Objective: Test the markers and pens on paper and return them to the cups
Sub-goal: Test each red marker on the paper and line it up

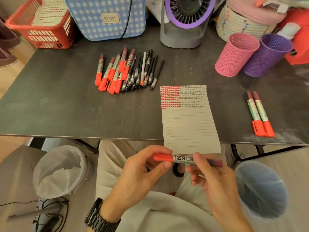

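Head cam feed, and on my end I see both hands down below the near edge of the dark grey table [66, 101], over the lap, holding one red-capped marker with a white printed barrel [182, 159] sideways between them. The left hand [140, 174] pinches the red cap between thumb and fingertips. The right hand [215, 183] pinches the barrel toward its maroon tail end, with the other fingers loosely curled underneath. The marker sits just beside the bottom edge of the lined sheet of paper [189, 124], which overhangs the table a bit. The top of the sheet has blocks of red marks on the left and rows of dark scribbles on the right.

A loose pile of red-capped markers and black pens [128, 71] lies mid-table, beyond the paper and to its left. Two more red-capped markers [259, 114] lie touching side by side, right of the paper. The pink perforated cup [234, 56] and purple perforated cup [265, 56] stand upright and touching at the far right. Honestly I can't tell from this angle if anything's inside them.
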`<state>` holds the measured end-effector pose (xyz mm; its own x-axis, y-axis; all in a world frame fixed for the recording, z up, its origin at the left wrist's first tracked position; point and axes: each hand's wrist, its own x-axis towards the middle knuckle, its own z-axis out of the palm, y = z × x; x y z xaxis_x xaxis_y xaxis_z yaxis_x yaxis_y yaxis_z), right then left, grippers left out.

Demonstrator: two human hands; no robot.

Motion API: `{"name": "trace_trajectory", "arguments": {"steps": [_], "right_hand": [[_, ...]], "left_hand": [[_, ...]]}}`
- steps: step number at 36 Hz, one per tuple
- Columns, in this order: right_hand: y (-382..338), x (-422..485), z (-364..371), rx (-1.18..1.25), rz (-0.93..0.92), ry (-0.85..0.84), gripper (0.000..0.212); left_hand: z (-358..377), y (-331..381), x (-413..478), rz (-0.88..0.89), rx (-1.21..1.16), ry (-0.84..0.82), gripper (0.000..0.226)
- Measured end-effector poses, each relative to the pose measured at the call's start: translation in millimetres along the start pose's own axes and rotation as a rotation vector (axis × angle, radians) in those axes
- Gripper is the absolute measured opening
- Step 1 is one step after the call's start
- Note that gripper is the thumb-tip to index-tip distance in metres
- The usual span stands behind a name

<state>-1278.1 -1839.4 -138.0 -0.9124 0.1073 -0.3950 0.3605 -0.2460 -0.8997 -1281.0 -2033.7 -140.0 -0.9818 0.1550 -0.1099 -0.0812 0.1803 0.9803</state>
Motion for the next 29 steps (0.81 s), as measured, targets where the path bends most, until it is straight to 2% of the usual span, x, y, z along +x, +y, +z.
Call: {"name": "trace_trajectory", "arguments": {"steps": [4,9,12,19,25,27,29], "right_hand": [[-6.1,1.7,-7.2,-0.095,0.009,-0.084,0.071],[-18.3,1.3,-15.4,-0.346,-0.042,-0.282,0.056],[-21.9,-0.6,-14.5,-0.443,-0.107,-0.344,0.043],[-32.9,-1.2,-10.4,-0.579,-0.366,-0.193,0.033],[-46.8,6.8,-8.1,-0.556,-0.415,-0.165,0.031],[-50.0,9.2,-5.8,-0.505,-0.416,-0.156,0.034],[-52.4,11.1,-1.9,-0.434,-0.400,-0.145,0.035]], "left_hand": [[-4.8,4.7,3.0,0.019,0.006,-0.027,0.023],[-11.8,13.4,9.6,0.044,0.052,-0.083,0.021],[-12.1,20.4,16.5,0.050,0.074,-0.121,0.018],[-13.8,39.6,39.4,0.072,0.065,-0.184,0.012],[-13.9,56.6,58.4,0.142,0.107,-0.212,0.015],[-13.4,61.1,64.4,0.163,0.109,-0.202,0.026],[-13.1,64.1,69.8,0.195,0.069,-0.187,0.048]]}}
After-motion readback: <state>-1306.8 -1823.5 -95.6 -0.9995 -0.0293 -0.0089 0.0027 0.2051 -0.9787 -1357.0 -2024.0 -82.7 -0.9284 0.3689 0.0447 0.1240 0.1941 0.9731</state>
